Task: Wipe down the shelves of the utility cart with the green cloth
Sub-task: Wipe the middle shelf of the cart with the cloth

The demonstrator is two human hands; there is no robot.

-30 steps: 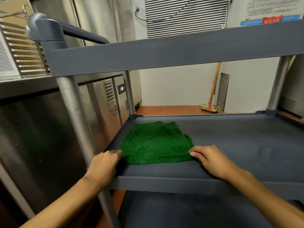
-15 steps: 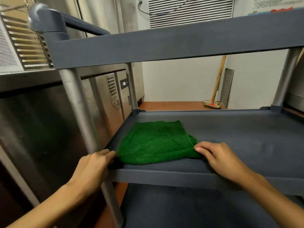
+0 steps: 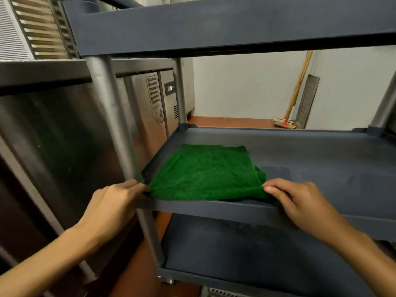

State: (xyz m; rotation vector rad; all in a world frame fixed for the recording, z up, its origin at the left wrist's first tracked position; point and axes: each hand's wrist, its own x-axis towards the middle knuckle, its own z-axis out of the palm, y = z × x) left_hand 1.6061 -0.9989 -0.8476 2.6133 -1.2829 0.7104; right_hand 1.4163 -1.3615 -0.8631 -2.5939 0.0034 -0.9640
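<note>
Your left hand (image 3: 115, 202) and right hand (image 3: 300, 202) each pinch a near corner of the green cloth (image 3: 205, 172), which lies flat straight ahead on the left end of the middle shelf (image 3: 214, 207) (the right hand is nearer the bare stretch to its right).

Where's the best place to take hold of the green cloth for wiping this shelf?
Its two near corners, reaching in from the front. The cloth lies mostly flat on the middle shelf, front left, so only its edges offer purchase; the left hand and right hand pinch those corners at the front lip.
</note>
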